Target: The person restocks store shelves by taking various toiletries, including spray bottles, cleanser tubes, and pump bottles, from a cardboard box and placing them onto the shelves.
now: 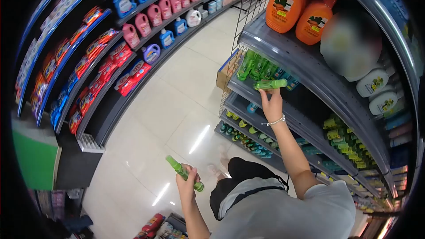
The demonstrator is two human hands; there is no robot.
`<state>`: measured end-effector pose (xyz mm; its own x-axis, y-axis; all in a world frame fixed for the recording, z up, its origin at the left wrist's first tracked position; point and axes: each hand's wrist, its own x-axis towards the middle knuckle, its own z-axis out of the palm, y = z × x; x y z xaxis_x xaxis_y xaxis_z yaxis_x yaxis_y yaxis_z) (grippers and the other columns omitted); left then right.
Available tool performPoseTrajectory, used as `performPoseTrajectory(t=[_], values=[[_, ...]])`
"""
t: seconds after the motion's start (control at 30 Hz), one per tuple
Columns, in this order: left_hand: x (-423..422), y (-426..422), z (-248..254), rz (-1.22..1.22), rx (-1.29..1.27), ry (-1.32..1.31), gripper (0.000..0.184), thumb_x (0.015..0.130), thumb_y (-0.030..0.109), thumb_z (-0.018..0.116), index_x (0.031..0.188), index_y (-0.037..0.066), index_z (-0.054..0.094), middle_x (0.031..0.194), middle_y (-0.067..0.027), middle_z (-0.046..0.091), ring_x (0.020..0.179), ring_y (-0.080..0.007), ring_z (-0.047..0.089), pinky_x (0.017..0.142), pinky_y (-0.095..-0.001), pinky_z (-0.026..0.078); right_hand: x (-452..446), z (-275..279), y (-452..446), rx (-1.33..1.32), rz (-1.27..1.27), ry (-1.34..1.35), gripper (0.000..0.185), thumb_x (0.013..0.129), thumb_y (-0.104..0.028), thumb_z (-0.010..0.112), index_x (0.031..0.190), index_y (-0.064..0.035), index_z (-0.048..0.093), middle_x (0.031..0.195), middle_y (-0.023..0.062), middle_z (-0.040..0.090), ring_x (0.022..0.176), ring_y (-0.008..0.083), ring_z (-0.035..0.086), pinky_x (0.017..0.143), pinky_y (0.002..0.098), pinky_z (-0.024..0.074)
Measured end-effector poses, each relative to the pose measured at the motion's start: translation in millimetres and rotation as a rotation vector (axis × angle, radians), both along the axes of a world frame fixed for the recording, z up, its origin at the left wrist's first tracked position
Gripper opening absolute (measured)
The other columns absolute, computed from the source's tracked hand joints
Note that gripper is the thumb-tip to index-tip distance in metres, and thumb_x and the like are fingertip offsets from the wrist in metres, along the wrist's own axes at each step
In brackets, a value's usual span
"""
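My right hand [271, 99] is closed round a green bottle [275, 84], held lying sideways at the front edge of a shelf. Just behind it stand several similar green bottles [253, 67], with blue ones [290, 81] beside them. Down over the floor, my left hand [188, 179] grips a second slim green bottle [175, 164], tilted with its cap toward the upper left. A bracelet [278, 121] circles my right wrist. The labels on both held bottles are too small to read.
Large orange bottles [285, 6] stand on the shelf above, beside white ones [372, 82]. Lower shelves hold more small bottles [248, 139]. Across the tiled aisle [172, 88], curved shelves carry pink jugs [154, 14] and red packs [133, 77]. A cardboard box [225, 73] sits by the wire rack.
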<state>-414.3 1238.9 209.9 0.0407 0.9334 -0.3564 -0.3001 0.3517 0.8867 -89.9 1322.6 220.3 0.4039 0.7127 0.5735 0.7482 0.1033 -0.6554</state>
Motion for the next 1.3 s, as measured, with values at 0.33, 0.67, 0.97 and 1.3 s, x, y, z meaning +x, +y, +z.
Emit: performPoseTrajectory(t=[0.33, 0.67, 0.97, 1.3], values=[[42.3, 91.0, 2.8, -0.327, -0.056, -0.038, 0.017, 0.075, 0.003, 0.057, 0.074, 0.006, 0.041, 0.062, -0.0026, 0.045, 0.047, -0.0105, 0.044, 0.045, -0.0218, 0.037, -17.2, -19.8, 43.4, -0.063, -0.212, 0.095, 0.038, 0.077, -0.012, 0.059, 0.104, 0.0069, 0.042, 0.073, 0.0143, 0.044, 0.061, 0.0241, 0.044, 0.057, 0.0317, 0.0405], [64.8, 166.6, 14.4, -0.824, -0.068, -0.082, 0.018, 0.076, 0.001, 0.055, 0.072, 0.007, 0.039, 0.063, -0.0021, 0.044, 0.047, -0.0091, 0.043, 0.046, -0.0206, 0.037, -35.4, -26.6, 54.1, -0.043, -0.436, 0.147, 0.038, 0.073, -0.007, 0.062, 0.102, 0.0049, 0.041, 0.078, 0.0141, 0.049, 0.065, 0.0213, 0.051, 0.061, 0.0279, 0.0438], [93.2, 214.4, 29.1, -1.072, -0.064, -0.198, 0.02, 0.082, 0.014, 0.048, 0.097, 0.003, 0.039, 0.084, -0.0079, 0.043, 0.077, -0.0184, 0.048, 0.074, -0.0324, 0.039, -100.0, -2.5, 15.4, -0.066, -0.274, 0.521, 0.01, 0.078, -0.007, 0.053, 0.086, -0.0018, 0.052, 0.073, 0.0066, 0.052, 0.062, 0.0147, 0.051, 0.058, 0.0249, 0.0423], [129.0, 195.0, 16.5, -1.188, -0.026, -0.239, 0.021, 0.088, 0.013, 0.043, 0.104, 0.001, 0.04, 0.094, -0.0091, 0.051, 0.093, -0.0185, 0.051, 0.084, -0.0322, 0.04, -142.7, 11.0, -29.1, -0.215, -0.161, 0.742, 0.021, 0.073, -0.016, 0.063, 0.086, -0.0057, 0.051, 0.07, 0.0019, 0.052, 0.055, 0.0097, 0.05, 0.049, 0.0252, 0.0408]])
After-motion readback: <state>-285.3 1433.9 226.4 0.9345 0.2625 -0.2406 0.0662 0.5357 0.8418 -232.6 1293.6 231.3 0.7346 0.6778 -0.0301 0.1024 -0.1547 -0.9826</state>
